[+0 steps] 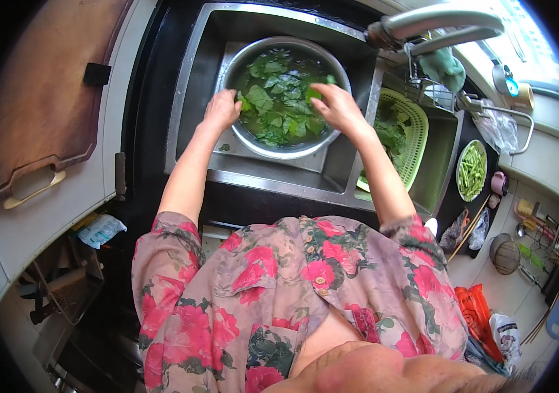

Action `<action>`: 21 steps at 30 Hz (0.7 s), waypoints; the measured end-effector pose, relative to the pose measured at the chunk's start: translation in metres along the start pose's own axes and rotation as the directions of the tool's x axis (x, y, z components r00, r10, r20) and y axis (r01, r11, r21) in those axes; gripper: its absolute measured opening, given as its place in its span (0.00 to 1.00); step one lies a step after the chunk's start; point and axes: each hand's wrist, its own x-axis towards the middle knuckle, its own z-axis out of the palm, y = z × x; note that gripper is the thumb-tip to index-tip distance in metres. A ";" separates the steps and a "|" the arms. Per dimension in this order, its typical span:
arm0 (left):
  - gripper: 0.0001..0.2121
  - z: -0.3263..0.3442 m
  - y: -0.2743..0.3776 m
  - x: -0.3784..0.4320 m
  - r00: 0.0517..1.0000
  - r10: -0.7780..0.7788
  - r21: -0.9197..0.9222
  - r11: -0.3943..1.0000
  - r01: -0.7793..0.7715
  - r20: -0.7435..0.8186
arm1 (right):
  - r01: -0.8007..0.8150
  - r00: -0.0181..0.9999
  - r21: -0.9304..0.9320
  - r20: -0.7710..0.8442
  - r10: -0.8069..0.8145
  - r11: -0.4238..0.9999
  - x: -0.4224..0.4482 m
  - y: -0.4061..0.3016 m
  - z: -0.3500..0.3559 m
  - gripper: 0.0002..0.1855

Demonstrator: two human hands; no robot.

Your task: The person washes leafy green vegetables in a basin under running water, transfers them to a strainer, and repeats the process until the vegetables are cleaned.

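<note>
A round metal basin (pixel 286 154) stands in the larger bowl of a steel sink, filled with water and floating leafy greens (pixel 286 88). At the basin's left rim is my left hand (pixel 223 109), its fingers curled by a small bright green leaf; whether it grips the leaf or the rim I cannot tell. Over the right side of the water, my right hand (pixel 334 105) has thumb and forefinger apart beside a green leaf, and whether it holds that leaf is unclear. A green plastic colander (pixel 419 132) with more leafy greens sits in the smaller sink bowl, partly behind my right forearm.
A faucet (pixel 436 22) reaches over the sink's top right. On the right counter are an oval dish of cut green stalks (pixel 472 169), a pink cup (pixel 499 182) and chopsticks (pixel 468 228). A wire rack (pixel 431 93) holds a green cloth (pixel 442 69).
</note>
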 end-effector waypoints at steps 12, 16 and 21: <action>0.09 0.041 0.002 0.032 0.988 0.094 0.094 0.990 -0.106 0.125 | 0.004 0.994 -0.284 0.105 0.027 0.959 0.105 0.011 0.098 0.23; 0.07 0.060 -0.015 0.026 0.986 0.005 0.100 0.995 -0.022 0.164 | -0.099 0.923 -0.250 0.339 0.182 0.963 0.068 0.006 0.112 0.32; 0.08 0.029 -0.007 0.022 0.990 0.042 -0.108 0.994 -0.028 0.134 | -0.028 0.845 -0.133 0.526 0.095 0.991 0.058 0.023 0.094 0.27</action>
